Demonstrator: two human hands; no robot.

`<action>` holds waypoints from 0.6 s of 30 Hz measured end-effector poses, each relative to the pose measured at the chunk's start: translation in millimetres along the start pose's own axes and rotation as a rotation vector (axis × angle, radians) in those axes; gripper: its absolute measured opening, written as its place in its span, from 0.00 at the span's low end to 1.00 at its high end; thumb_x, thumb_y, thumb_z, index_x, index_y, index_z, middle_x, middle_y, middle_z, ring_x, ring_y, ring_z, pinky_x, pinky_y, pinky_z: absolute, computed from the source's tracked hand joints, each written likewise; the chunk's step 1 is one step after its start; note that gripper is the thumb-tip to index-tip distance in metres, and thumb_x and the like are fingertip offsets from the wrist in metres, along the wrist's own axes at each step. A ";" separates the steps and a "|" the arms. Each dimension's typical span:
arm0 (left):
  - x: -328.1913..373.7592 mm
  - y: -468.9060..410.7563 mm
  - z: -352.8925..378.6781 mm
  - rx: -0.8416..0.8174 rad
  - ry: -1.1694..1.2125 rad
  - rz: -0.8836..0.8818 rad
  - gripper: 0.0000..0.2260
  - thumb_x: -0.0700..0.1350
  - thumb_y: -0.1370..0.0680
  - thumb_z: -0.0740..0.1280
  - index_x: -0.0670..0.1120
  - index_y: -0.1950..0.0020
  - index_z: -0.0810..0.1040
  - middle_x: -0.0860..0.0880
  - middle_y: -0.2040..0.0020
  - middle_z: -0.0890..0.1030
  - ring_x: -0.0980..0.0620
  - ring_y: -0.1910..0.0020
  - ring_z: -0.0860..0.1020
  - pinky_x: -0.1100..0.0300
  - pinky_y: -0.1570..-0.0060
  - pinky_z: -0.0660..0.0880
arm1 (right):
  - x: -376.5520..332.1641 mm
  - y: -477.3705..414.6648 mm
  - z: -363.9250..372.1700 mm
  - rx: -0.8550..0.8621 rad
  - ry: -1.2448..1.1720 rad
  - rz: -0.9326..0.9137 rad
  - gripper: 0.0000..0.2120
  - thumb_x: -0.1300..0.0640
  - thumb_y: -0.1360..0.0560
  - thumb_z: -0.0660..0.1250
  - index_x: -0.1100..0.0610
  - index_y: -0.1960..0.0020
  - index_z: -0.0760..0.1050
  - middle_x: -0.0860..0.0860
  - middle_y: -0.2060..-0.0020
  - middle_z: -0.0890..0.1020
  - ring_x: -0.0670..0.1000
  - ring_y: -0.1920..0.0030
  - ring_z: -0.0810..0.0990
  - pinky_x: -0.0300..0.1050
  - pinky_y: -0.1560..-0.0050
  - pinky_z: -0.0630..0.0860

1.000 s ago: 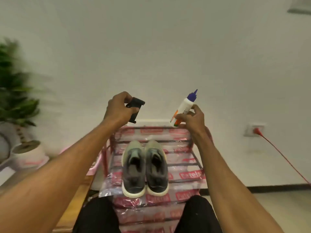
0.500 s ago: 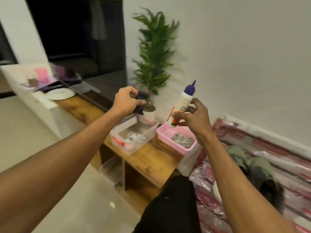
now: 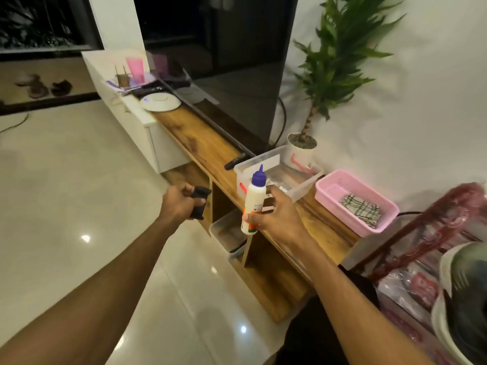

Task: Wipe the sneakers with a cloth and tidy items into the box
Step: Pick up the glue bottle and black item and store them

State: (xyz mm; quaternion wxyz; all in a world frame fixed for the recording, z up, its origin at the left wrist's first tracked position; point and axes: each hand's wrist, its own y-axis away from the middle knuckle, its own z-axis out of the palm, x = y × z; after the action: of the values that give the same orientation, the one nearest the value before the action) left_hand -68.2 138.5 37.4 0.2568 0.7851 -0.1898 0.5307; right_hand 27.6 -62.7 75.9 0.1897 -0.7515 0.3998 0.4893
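While my right hand (image 3: 276,217) grips the white purple-capped bottle (image 3: 253,200) and my left hand (image 3: 179,204) a small black object (image 3: 199,202), I judge both go next into the clear plastic box (image 3: 303,180) on the wooden bench (image 3: 208,146).

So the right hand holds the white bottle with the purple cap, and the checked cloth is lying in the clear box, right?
Not quite. The right hand does hold the bottle, but the head view shows the cloth lying in the pink basket, beside the clear box.
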 end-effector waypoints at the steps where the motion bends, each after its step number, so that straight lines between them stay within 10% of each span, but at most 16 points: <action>1: -12.2 -1.3 -1.5 0.005 -0.003 -0.022 0.11 0.33 0.29 0.74 0.42 0.56 0.74 0.47 0.56 0.79 0.48 0.59 0.78 0.53 0.69 0.80 | 4.9 -0.3 8.0 -0.022 0.011 0.016 0.35 0.57 0.33 0.79 0.49 0.31 0.67 0.49 0.35 0.75 0.54 0.38 0.76 0.58 0.40 0.78; 18: -139.6 -49.4 54.1 -0.031 -0.209 -0.166 0.10 0.36 0.28 0.74 0.44 0.52 0.75 0.47 0.54 0.77 0.47 0.55 0.78 0.49 0.53 0.81 | 109.2 -42.6 131.4 -0.186 0.001 0.488 0.29 0.56 0.29 0.76 0.57 0.31 0.68 0.55 0.40 0.79 0.54 0.44 0.81 0.57 0.44 0.80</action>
State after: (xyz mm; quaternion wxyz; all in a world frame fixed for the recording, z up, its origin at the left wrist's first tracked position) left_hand -51.1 148.7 -119.0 0.2908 0.8450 -0.1583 0.4199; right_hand 6.5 6.8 -84.5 -0.0039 -0.6474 0.5227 0.5547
